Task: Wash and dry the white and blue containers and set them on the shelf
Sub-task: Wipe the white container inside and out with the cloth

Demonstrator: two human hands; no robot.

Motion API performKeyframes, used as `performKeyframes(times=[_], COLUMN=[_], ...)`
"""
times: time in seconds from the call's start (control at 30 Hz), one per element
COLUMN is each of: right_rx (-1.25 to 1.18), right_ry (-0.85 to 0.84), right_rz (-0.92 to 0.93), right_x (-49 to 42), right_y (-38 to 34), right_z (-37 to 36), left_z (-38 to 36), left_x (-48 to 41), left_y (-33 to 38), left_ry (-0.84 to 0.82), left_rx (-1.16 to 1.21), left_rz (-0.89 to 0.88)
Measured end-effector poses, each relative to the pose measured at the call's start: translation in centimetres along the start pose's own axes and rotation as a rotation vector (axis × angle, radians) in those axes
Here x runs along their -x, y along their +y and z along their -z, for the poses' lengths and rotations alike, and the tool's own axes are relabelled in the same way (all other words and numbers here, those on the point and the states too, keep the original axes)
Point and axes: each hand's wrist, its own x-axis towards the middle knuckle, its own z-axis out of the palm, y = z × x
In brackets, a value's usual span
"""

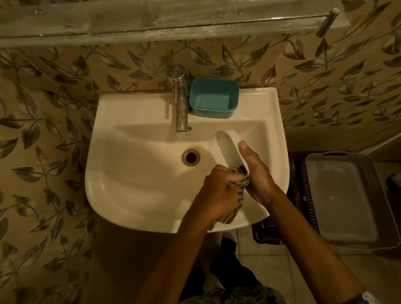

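Hands meet over the right half of the white sink [132, 177]. Your right hand [258, 174] holds the white container [226, 148] tilted on its side, thumb on its rim, with the open mouth facing left toward the drain [190, 157]. Your left hand [215, 192] is curled tight round a striped cloth [238, 199] and presses a bunch of it into the container's near end. The rest of the cloth hangs below your fist over the sink's front rim. The blue container [213, 99] stands upright on the back ledge, just right of the tap [180, 102], apart from your 2 hands. Above, 1 shelf [145, 17] runs along the leaf-patterned wall. A grey basket [378, 202] sits right of the sink.
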Motion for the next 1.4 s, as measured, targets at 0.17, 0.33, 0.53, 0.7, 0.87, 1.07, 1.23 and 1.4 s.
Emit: performKeyframes(times=[0.17, 0.33, 0.53, 0.7, 0.87, 1.07, 1.23, 1.4], right_rx=[0.084, 0.103, 0.109, 0.155, 0.127, 0.058, 0.033, -0.028], right_ry=[-0.059, -0.094, -0.188, -0.182, -0.066, 0.034, 0.031, 0.030], right_rz=[-0.033, -0.140, -0.229, -0.169, -0.134, -0.096, 0.069, 0.164], right_x=[-0.1, 0.2, 0.5, 0.2, -0.5, -1.3, -1.0, -0.5], right_y=[0.5, 1.3, 1.5, 1.4, 2.7, 2.3, 2.7, 2.3], right_z=[0.3, 0.2, 0.6, 0.3, 0.5, 1.1, 0.9, 0.6], left_z=[-0.2, -0.1, 3.5, 2.2, -0.6, -1.5, 0.5, 2.5], left_x=[-0.6, 0.3, -1.4, -1.8, -0.8, -0.3, -1.0, -1.9], left_y=[-2.1, -4.0, -3.4, -3.6, -3.0, -2.8, -0.5, 0.6], left_ry=[-0.035, 0.070, 0.337, 0.311, 0.324, 0.068, -0.089, -0.208], left_rx=[-0.128, -0.887, -1.141, -0.987, -0.674, -0.503, 0.122, 0.732], left_rz=[-0.104, -0.317, -0.318, -0.172, -0.057, -0.077, 0.097, 0.338])
